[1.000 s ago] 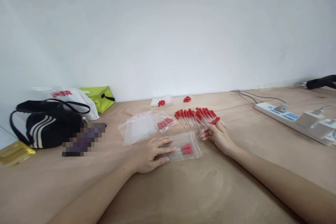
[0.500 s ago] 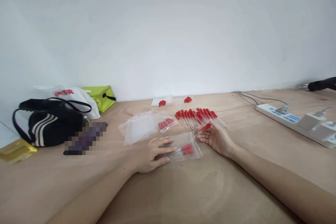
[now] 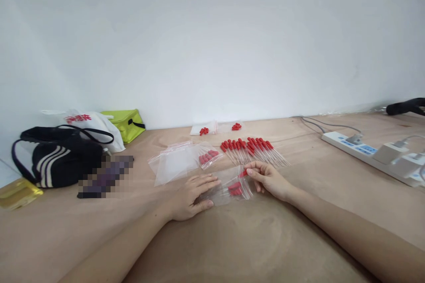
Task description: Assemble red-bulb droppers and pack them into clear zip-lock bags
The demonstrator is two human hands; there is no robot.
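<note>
Here's the clear plastic zip bag with a red seal strip, lying flat on the pale wooden table right between the two hands. A few red-capped droppers inside the bag bunch toward its right end. The left hand is spread flat, palm down, with its fingers splayed over the bag's left half and pressing on the plastic. The right hand is closed in a pinch at the bag's right far corner. Thumb and fingertips grip one red-capped clear dropper, red cap pointing left at the bag's edge; whether its clear stem is inside the plastic I cannot tell. Just beyond the right hand, a loose row of red-capped droppers fans out on the table, caps toward the left, stems toward the right. Left of that row lies a stack of clear zip bags, and a filled zip bag with red caps rests on the stack's right side. Farther back, near the white wall, lie two small packets of red caps. Well to the right runs a white power strip with plugs in it. At the far left stand a black bag with white stripes, a white plastic carrier bag and a lime-green pouch.
</note>
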